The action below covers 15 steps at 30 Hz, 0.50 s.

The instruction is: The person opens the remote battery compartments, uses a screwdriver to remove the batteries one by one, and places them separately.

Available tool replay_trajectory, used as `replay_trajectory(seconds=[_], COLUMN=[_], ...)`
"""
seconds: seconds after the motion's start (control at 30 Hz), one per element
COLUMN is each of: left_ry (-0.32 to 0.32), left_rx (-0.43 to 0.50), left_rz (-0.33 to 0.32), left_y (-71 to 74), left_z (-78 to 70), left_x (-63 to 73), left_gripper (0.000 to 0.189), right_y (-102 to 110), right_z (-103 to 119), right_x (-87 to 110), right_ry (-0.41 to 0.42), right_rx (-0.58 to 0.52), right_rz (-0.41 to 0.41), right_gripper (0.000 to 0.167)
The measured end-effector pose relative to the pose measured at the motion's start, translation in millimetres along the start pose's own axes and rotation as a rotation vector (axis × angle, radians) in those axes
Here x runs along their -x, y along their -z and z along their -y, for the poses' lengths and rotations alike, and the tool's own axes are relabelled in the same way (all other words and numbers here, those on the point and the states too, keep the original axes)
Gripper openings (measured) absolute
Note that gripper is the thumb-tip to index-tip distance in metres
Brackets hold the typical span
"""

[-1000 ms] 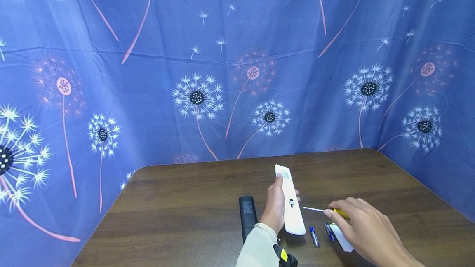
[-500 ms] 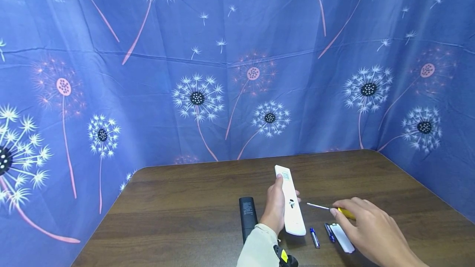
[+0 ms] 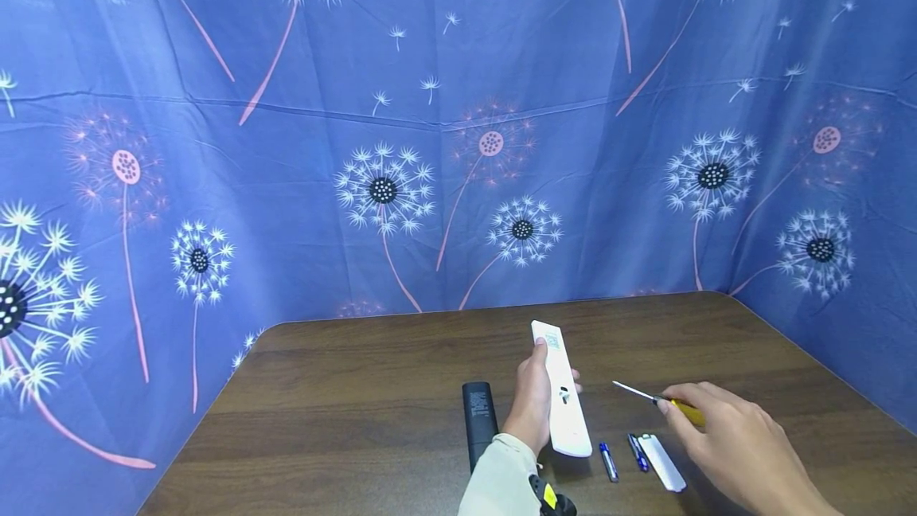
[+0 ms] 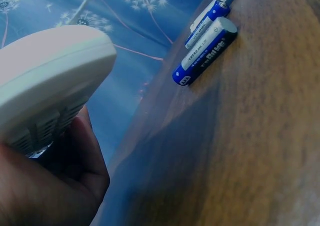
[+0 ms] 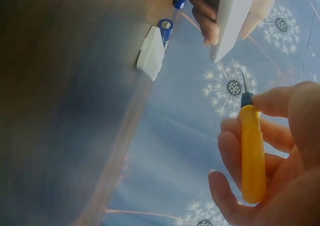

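Note:
My left hand grips a long white remote control by its sides, thumb on top. The remote's back faces up, with a label near the far end and a small dark opening lower down. Its buttoned face, turned downward, shows in the left wrist view. My right hand holds a screwdriver by its yellow handle, thumb at the black collar. The screwdriver's thin metal tip points left toward the remote, with a gap between them.
Two blue-and-silver AAA batteries lie on the wooden table between the hands. Beside them is a white battery cover. A black remote lies left of my left hand. A blue dandelion-print cloth hangs behind the table.
My right hand has moved to the right with the screwdriver, widening the gap to the white remote; the tip now slants up more. My left hand and the remote stay nearly still.

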State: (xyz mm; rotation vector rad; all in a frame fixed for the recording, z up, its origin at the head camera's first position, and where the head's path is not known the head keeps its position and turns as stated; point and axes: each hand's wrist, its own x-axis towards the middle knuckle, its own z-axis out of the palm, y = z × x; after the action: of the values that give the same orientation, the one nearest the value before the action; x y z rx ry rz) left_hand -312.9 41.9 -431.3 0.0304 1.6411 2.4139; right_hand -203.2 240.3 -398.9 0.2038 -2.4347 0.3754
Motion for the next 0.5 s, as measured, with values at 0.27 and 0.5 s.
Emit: replay_trajectory(seconds=[0.27,0.5], left_ry=[0.005,0.017], left_rx=[-0.001,-0.01], left_rz=[-0.009,-0.02], left_y=[-0.9,-1.4], left_z=[-0.2,-1.7], left_x=[0.0,0.4], left_gripper=[0.067,0.067], right_y=[-1.6,1.9], right_z=[-12.2,-18.6], right_x=[2.3,4.1], right_ry=[0.018,-0.073], right_rx=[0.032,0.007], right_rz=[0.022,0.118], right_gripper=[0.012,0.012])
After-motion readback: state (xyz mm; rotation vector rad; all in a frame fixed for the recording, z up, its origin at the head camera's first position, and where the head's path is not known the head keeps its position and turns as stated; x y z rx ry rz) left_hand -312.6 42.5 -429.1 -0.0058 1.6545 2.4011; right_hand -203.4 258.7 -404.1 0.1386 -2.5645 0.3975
